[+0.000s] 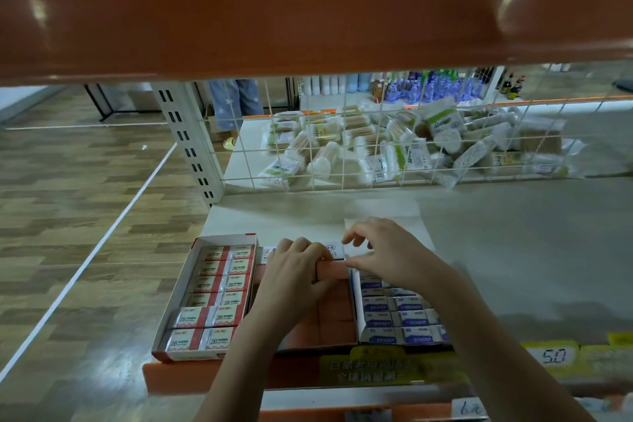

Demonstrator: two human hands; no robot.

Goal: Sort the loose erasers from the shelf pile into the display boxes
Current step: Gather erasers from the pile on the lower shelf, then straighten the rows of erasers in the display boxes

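Three display boxes stand side by side at the shelf's front edge. The left box is full of red-and-white 2B erasers. The middle box has an orange inside and looks mostly bare. The right box holds blue-and-white erasers. My left hand curls over the far end of the middle box and grips a pinkish eraser. My right hand pinches a white eraser just behind that box. Another white eraser peeks out left of my left hand.
A white wire grid backs the shelf; behind it lies a heap of cotton-swab packs. An orange shelf hangs overhead. Yellow price tags line the front edge. Grey shelf surface spreads to the right. A person's legs stand beyond.
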